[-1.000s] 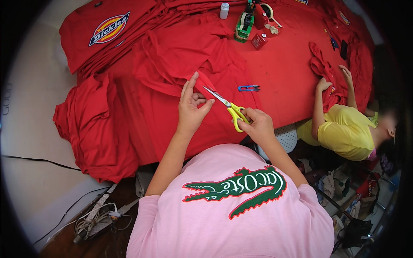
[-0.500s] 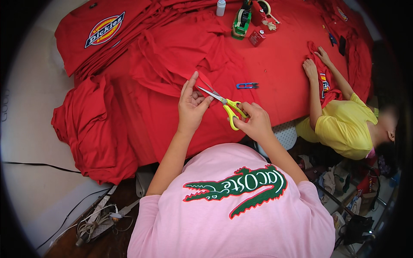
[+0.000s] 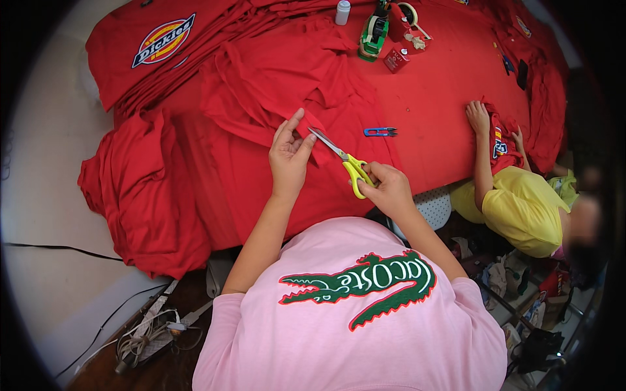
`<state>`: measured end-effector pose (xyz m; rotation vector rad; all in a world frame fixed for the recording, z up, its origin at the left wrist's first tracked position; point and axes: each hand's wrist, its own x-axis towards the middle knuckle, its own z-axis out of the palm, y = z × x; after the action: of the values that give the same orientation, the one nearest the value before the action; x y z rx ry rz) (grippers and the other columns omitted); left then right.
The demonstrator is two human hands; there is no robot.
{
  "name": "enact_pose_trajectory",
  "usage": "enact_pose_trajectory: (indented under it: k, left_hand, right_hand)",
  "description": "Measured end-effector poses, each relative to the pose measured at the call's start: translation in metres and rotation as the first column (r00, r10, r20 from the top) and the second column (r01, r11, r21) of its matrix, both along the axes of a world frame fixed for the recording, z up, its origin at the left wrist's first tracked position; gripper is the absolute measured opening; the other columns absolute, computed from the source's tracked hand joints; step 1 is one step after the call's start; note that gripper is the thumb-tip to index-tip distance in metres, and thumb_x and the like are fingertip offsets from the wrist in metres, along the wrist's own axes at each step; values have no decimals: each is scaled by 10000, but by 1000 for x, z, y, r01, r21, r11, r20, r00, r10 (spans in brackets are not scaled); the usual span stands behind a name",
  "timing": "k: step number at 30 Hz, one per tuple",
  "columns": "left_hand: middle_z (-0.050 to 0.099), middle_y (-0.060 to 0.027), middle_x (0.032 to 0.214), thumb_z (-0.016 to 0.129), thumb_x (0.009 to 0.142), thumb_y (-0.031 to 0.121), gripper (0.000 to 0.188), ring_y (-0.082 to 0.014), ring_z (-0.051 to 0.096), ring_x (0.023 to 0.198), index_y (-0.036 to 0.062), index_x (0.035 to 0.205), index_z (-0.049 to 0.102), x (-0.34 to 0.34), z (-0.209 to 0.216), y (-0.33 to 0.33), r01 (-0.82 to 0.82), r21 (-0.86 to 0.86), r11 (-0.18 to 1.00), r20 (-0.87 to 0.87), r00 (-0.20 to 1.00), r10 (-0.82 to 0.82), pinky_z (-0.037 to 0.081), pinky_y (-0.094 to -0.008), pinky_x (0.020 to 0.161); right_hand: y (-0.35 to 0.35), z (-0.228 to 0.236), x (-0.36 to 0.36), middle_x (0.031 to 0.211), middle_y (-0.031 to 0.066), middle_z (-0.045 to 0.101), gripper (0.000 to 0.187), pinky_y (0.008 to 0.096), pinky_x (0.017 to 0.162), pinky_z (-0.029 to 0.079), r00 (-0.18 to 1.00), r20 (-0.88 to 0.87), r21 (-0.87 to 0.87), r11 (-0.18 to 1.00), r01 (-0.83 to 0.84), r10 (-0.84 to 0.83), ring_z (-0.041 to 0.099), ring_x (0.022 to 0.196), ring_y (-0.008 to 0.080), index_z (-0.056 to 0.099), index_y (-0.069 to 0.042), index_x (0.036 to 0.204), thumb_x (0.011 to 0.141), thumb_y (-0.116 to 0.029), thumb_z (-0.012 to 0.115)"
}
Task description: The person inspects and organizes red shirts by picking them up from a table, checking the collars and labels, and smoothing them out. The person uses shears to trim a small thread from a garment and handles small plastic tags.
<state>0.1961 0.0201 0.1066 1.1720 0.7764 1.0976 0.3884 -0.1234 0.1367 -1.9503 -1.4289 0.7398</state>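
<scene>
My right hand (image 3: 387, 187) is closed on yellow-handled scissors (image 3: 355, 171), its fingers in the loops. The blades slant up and left, looking nearly closed, with the tips beside the left fingertips. My left hand (image 3: 287, 156) pinches an edge of a red garment (image 3: 274, 78), its index finger stretched along the cloth and the thumb bent across. The garment lies in loose folds on the red-covered table (image 3: 430, 98), just beyond both hands. How much cloth is in the left grip is partly hidden by the fingers. Blue thread snips (image 3: 380, 131) lie to the right of the scissors.
A heap of red cloth (image 3: 147, 195) hangs over the table's left edge. Stacked red shirts (image 3: 111, 62) lie behind it. A white bottle (image 3: 342, 12), a green tape dispenser (image 3: 373, 38) and a red box (image 3: 395, 60) stand far off. At right, a person in yellow (image 3: 525, 208) handles red cloth.
The scissors' blades have come closer together, and their tips have shifted slightly right of my left fingers. The co-worker's hands have drawn the red cloth nearer to their body.
</scene>
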Motion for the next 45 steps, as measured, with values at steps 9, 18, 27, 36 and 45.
enact_pose_trajectory:
  k: [9, 18, 27, 36, 45]
  left_hand:
    - [348, -108, 1595, 688, 838, -207, 875, -107, 624, 1014, 31, 1607, 345, -1, 7, -1, 95, -51, 994, 34, 995, -93, 587, -255, 871]
    - [457, -92, 1508, 721, 892, -115, 767, -86, 616, 987, 8, 1577, 399, 1, 11, 7, 15, -21, 1000, -23, 1000, -16, 556, -235, 891]
    - [663, -44, 1103, 654, 903, -148, 776, -92, 629, 989, 14, 1601, 356, 2, -1, 19, 54, -150, 987, 99, 994, -39, 539, -246, 940]
    - [537, -62, 1352, 661, 881, -176, 837, -84, 575, 973, 10, 1617, 309, -2, -6, 27, 118, -179, 977, 160, 983, -90, 561, -250, 887]
    - [618, 0, 980, 661, 907, -141, 742, -39, 561, 863, 17, 1585, 402, 0, -15, 34, -26, -180, 983, 47, 998, 36, 504, -198, 784]
  right_hand:
    - [22, 15, -7, 676, 69, 586, 310, 367, 602, 461, 995, 95, -56, 998, -12, 17, 582, 665, 207, 700, -42, 944, 770, -267, 825]
    - [16, -2, -6, 663, 91, 588, 266, 405, 573, 475, 999, 19, -59, 998, 37, -36, 612, 601, 257, 711, -61, 920, 845, -310, 768]
    - [33, 4, -12, 661, 78, 596, 366, 408, 577, 472, 995, 82, -21, 998, 53, -51, 613, 630, 244, 713, -59, 932, 772, -368, 826]
    - [41, -3, -12, 626, 79, 574, 293, 399, 572, 472, 999, 2, -78, 996, 48, -48, 608, 605, 233, 711, -55, 920, 821, -317, 797]
    - [46, -3, -17, 639, 94, 586, 311, 407, 568, 473, 999, -18, -110, 993, 49, -51, 617, 597, 249, 712, -42, 914, 819, -327, 792]
